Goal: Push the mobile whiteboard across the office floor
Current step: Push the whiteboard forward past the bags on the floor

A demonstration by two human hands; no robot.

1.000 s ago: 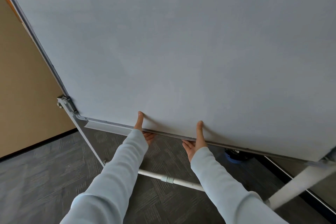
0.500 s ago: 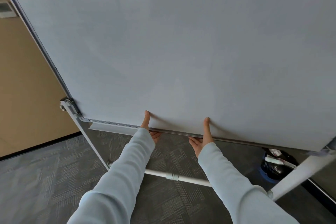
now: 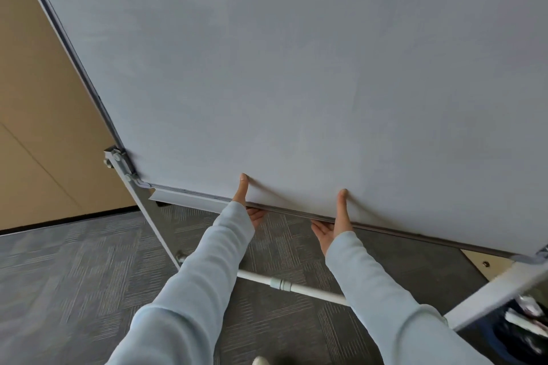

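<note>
The whiteboard [image 3: 296, 68] fills most of the view, tilted so its lower edge runs down toward the right. Both hands grip that lower edge, near its middle and a little apart from each other. The left hand [image 3: 247, 204] has its thumb pressed flat against the front of the board while the fingers curl under the rim. The right hand [image 3: 333, 225] holds it the same way, thumb up on the white face and fingers beneath the edge. Both arms wear pale blue sleeves [image 3: 207, 275].

At the board's lower left corner a metal bracket [image 3: 120, 161] joins it to a slanted white leg [image 3: 148, 216] of the stand. A white crossbar [image 3: 284, 284] runs low behind the arms, just above the grey patterned carpet [image 3: 74, 275]. Another white leg [image 3: 498, 293] angles across the lower right. A tan wall [image 3: 38, 127] stands to the left. A dark bag [image 3: 519, 332] lies on the floor at the far lower right.
</note>
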